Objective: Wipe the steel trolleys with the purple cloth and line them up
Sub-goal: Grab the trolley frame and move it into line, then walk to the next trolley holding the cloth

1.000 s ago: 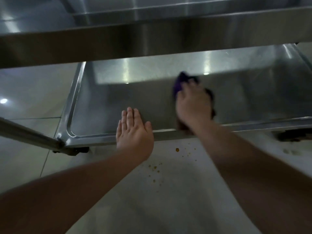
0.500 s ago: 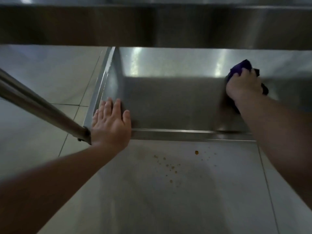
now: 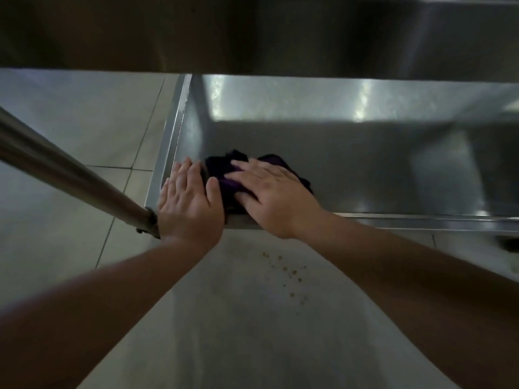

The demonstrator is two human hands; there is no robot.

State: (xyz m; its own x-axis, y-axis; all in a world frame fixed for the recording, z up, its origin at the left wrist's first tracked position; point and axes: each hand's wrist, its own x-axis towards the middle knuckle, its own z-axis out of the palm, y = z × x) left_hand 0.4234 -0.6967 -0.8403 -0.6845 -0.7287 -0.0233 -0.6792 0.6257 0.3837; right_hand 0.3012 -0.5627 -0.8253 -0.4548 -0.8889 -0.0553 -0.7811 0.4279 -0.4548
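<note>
Head view of the lower shelf (image 3: pixel 351 169) of a steel trolley, seen beneath its upper shelf (image 3: pixel 252 32). The purple cloth (image 3: pixel 224 175) lies bunched on the shelf floor at the near left corner, just inside the near rim. The right hand (image 3: pixel 269 192) presses down on it with fingers straight and slightly spread, a flat hold that suits pushing the cloth across the steel. The left hand (image 3: pixel 188 203) rests flat over the corner rim, fingers together and thumb beside the cloth, probably to steady the trolley against the wiping push. The upright post (image 3: pixel 73 175) meets the shelf just left of this hand. Small brown specks (image 3: pixel 286 269) dot the tiled floor (image 3: pixel 84 122) near the trolley; in this dim light it is unclear what they are
</note>
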